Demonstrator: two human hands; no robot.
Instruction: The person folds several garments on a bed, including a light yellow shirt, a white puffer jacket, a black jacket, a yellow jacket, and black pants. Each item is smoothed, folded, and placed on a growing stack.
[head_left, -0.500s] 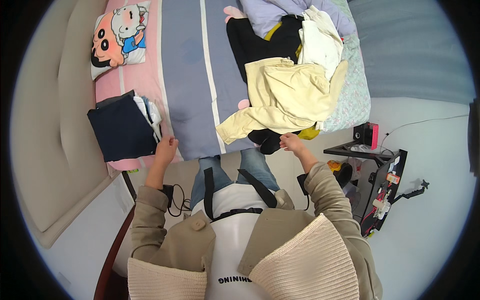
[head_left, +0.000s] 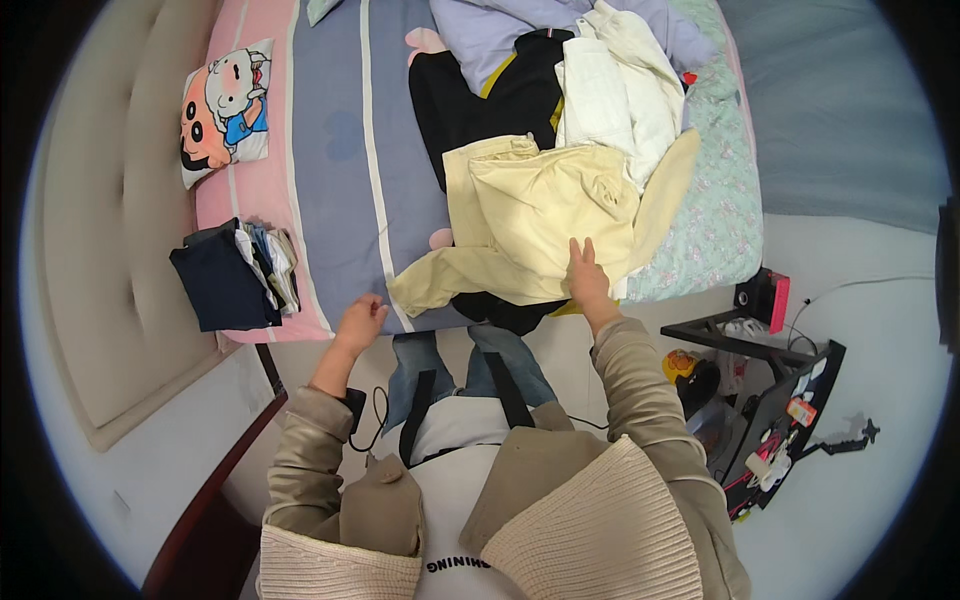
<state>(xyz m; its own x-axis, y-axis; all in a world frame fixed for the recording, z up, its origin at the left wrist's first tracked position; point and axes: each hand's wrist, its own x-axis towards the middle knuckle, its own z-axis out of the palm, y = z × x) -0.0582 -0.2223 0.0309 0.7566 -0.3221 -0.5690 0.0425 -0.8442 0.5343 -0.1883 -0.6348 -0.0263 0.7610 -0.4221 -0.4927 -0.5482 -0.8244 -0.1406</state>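
Note:
A pale yellow long-sleeved garment (head_left: 545, 215) lies spread and wrinkled near the bed's front edge, one sleeve stretching left and the other up to the right. My right hand (head_left: 590, 280) rests on its lower part, two fingers stretched out and apart. My left hand (head_left: 362, 322) hovers at the bed's edge beside the end of the left sleeve, its fingers loosely bent and apart with nothing visible in them. Black clothing (head_left: 500, 312) pokes out under the yellow garment. Farther left sits a stack of folded clothes with a dark navy piece (head_left: 220, 285) on top.
Beyond the yellow garment lie a black garment (head_left: 485, 110) with yellow trim, a white garment (head_left: 600, 100) and lavender bedding (head_left: 490, 40). A cartoon pillow (head_left: 228, 115) is at the left. A black shelf rack (head_left: 790, 400) with cables and small items stands off the bed's right side.
My left hand has left the folded stack and moved right toward the sleeve. My right hand has moved up onto the yellow garment, its fingers opening. The view has shifted somewhat.

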